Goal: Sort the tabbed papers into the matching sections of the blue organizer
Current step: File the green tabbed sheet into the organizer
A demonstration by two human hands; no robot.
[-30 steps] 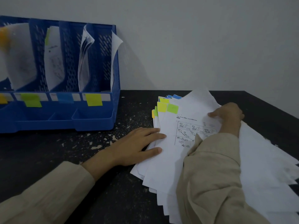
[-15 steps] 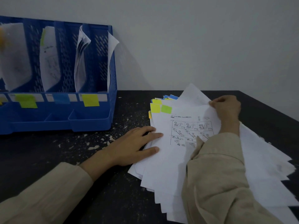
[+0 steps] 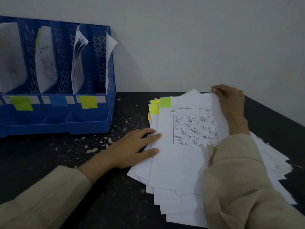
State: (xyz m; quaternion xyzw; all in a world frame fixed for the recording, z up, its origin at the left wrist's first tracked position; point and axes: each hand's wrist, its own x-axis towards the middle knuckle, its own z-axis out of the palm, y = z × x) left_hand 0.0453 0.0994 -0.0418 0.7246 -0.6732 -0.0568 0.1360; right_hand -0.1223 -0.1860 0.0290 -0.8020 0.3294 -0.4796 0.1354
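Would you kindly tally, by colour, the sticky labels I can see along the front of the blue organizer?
Green label: 1
Blue label: 1
Yellow label: 1
Total: 3 in view on the blue organizer; its left end is cut off by the frame edge, so more may exist.

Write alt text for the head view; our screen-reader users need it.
A person's right hand lifts the top sheet, green-tabbed, off a fanned paper stack on a dark table, while the left hand rests flat on its edge. A blue organizer stands left.
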